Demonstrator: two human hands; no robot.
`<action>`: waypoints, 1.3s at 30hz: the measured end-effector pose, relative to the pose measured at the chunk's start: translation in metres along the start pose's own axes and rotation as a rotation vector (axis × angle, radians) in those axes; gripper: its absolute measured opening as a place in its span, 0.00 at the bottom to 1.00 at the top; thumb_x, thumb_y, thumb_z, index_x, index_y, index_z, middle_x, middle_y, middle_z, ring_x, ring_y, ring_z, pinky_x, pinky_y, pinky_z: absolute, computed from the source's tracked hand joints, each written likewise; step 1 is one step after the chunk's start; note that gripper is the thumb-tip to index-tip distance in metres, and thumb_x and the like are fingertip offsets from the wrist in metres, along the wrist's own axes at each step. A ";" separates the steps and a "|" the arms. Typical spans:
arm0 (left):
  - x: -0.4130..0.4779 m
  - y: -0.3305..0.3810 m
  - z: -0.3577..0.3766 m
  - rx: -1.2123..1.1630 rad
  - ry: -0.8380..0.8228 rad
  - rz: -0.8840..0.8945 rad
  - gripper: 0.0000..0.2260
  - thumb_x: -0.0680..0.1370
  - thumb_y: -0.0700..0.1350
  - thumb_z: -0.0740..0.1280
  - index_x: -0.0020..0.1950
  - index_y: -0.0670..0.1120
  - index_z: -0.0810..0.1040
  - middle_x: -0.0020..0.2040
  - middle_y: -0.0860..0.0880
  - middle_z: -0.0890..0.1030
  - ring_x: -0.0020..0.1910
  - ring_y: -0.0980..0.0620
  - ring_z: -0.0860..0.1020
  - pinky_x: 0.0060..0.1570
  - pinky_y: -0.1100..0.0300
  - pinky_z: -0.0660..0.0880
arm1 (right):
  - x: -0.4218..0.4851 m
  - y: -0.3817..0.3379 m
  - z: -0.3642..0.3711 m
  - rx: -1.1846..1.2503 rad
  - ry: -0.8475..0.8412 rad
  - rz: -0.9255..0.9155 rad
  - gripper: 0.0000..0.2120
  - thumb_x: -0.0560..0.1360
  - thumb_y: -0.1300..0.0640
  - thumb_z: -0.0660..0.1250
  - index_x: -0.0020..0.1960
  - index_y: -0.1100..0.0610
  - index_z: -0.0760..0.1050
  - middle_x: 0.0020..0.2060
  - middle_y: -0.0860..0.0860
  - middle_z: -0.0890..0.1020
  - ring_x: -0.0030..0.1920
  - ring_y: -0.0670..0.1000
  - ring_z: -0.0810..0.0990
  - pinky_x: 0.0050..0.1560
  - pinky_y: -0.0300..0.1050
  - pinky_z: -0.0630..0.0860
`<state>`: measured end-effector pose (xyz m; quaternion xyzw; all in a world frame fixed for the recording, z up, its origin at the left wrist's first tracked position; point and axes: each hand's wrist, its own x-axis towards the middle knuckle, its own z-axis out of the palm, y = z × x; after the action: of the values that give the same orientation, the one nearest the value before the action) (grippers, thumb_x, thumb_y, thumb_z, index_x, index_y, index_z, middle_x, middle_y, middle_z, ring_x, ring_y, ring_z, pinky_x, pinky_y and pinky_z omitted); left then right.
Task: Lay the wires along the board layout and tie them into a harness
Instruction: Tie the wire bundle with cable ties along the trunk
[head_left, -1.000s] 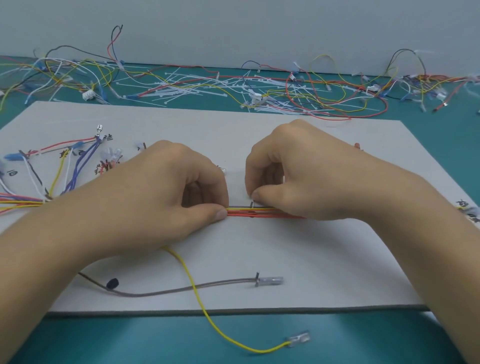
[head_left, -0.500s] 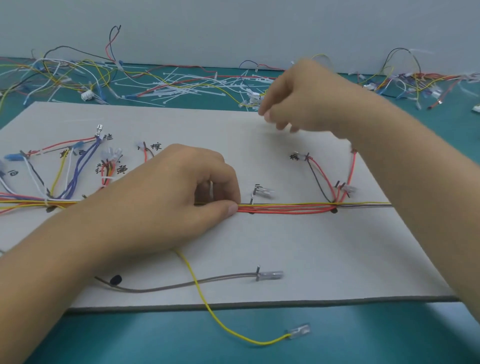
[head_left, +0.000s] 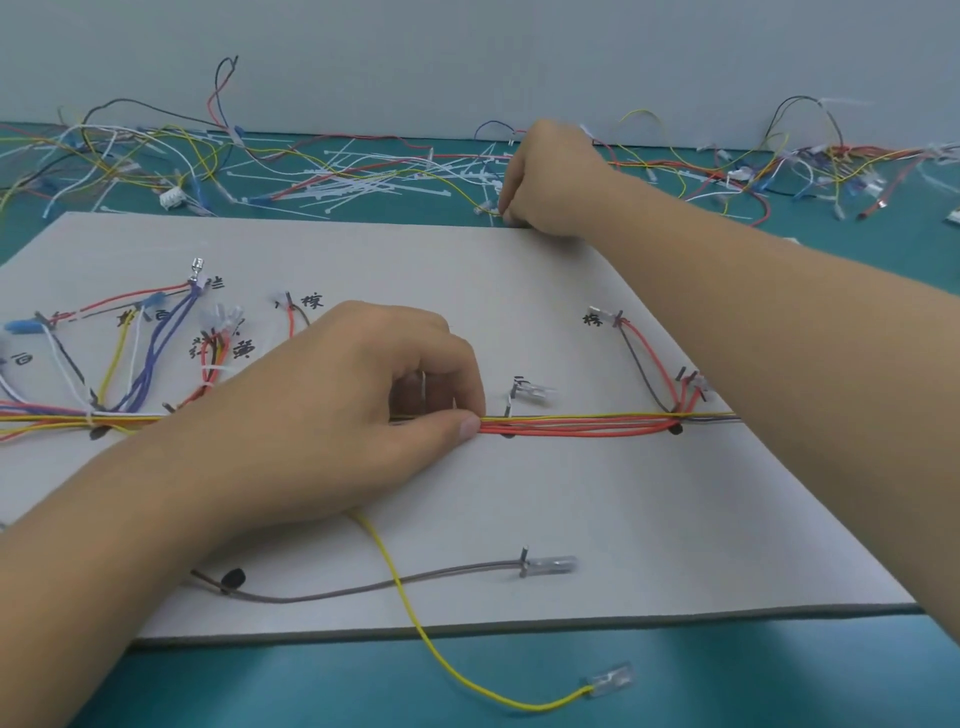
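A grey layout board (head_left: 597, 519) lies before me with a bundle of red, yellow and grey wires (head_left: 576, 423) running left to right across its middle. My left hand (head_left: 353, 410) pinches this bundle against the board, thumb tip on the wires. My right hand (head_left: 550, 182) reaches past the board's far edge to the pile of white cable ties (head_left: 358, 179), its fingers curled down onto the table; what they hold is hidden. Branch wires (head_left: 140, 353) fan up at the board's left, and red branches (head_left: 649, 358) rise at the right.
A loose yellow wire (head_left: 447, 660) runs off the board's near edge onto the teal table. A grey wire (head_left: 374, 584) with a clear terminal lies on the near part of the board. Tangled spare wires (head_left: 831, 161) line the far edge by the wall.
My right hand has left the wire bundle and gone up and away to the cable ties behind the board. My left hand has kept its pinch on the bundle.
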<state>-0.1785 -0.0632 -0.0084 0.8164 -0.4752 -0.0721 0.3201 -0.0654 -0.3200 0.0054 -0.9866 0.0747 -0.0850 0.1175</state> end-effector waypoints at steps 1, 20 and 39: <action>0.000 0.000 0.000 0.002 -0.002 -0.003 0.02 0.74 0.52 0.70 0.43 0.57 0.82 0.41 0.57 0.79 0.41 0.52 0.79 0.38 0.66 0.71 | 0.002 0.001 0.000 -0.021 -0.003 -0.008 0.11 0.71 0.66 0.69 0.51 0.61 0.86 0.46 0.59 0.86 0.51 0.59 0.84 0.53 0.51 0.82; 0.000 0.002 0.000 0.029 -0.010 -0.029 0.03 0.75 0.53 0.68 0.44 0.58 0.81 0.42 0.57 0.79 0.41 0.54 0.78 0.38 0.67 0.70 | -0.021 0.003 -0.015 0.127 0.224 -0.195 0.09 0.76 0.60 0.61 0.51 0.60 0.79 0.47 0.53 0.82 0.45 0.49 0.77 0.48 0.42 0.76; 0.000 0.031 0.002 -0.106 0.397 0.004 0.06 0.77 0.54 0.69 0.45 0.56 0.84 0.40 0.57 0.82 0.48 0.53 0.79 0.49 0.65 0.67 | -0.190 -0.044 -0.040 1.824 -0.280 0.157 0.04 0.80 0.62 0.62 0.46 0.58 0.73 0.39 0.52 0.75 0.30 0.44 0.70 0.22 0.34 0.64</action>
<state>-0.2019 -0.0743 0.0083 0.7956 -0.4001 0.0661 0.4501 -0.2520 -0.2549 0.0259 -0.5055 0.0305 0.0172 0.8621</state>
